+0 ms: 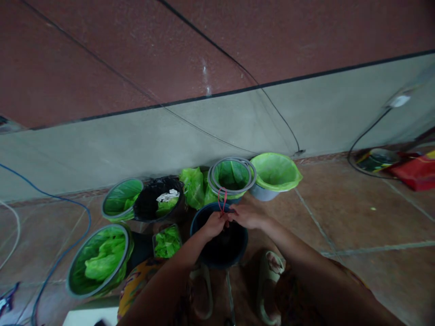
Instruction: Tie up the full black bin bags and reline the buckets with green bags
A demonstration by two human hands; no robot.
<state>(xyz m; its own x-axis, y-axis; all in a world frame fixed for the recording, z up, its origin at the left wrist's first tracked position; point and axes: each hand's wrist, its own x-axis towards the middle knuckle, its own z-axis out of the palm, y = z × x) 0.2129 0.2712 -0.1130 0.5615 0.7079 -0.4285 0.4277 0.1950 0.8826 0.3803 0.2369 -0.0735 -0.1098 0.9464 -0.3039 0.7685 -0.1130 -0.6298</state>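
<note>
Both arms [185,259] stretched down out front
Left grip [217,225] and right grip [247,217] meet, pinching a thin red loop [225,198] poking up just above them, dark blue bucket [238,246] right underneath.

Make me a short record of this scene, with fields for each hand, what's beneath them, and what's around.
Left hand: pinching thin red looped string
Right hand: fingers meeting the left's beside the string; exact grip unclear
Beneath: round dark-blue bucket
Beyond: stacked grey-rimmed, green-lined round bins
Beyond, right: pale-grey bucket with yellow-green plastic liner
Floor: brown tiles
</note>
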